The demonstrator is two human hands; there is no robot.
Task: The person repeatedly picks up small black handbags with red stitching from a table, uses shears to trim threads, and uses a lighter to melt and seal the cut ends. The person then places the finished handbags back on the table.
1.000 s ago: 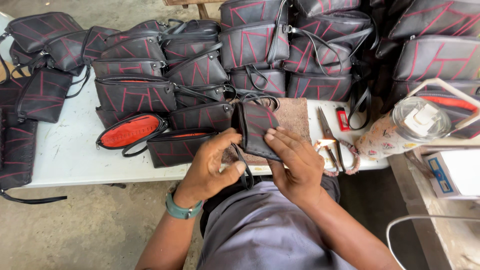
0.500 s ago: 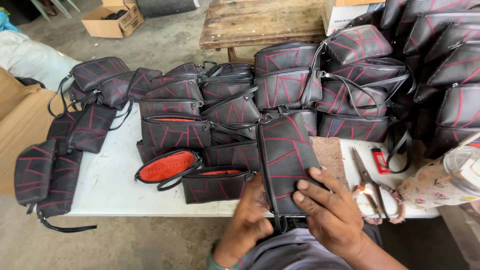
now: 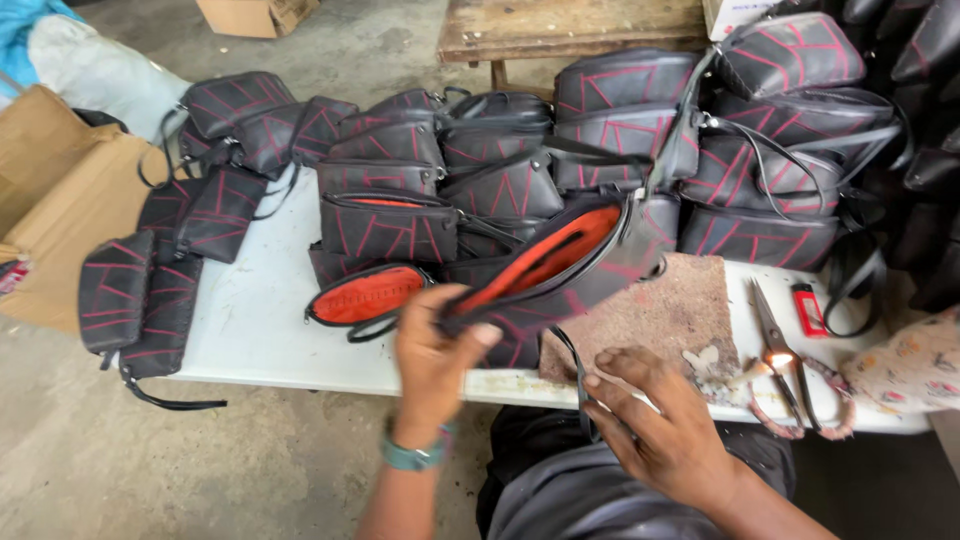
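left hand point(image 3: 435, 350) clamped on open pouch point(image 3: 545, 265), lifted off bench point(image 3: 255, 330) front edge (orange lining showing) | right hand point(image 3: 660, 425) spread, fingers apart, empty

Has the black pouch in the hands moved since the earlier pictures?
Yes. The black pouch was held flat under both hands near the table edge; now the left hand alone lifts it open above the brown mat.
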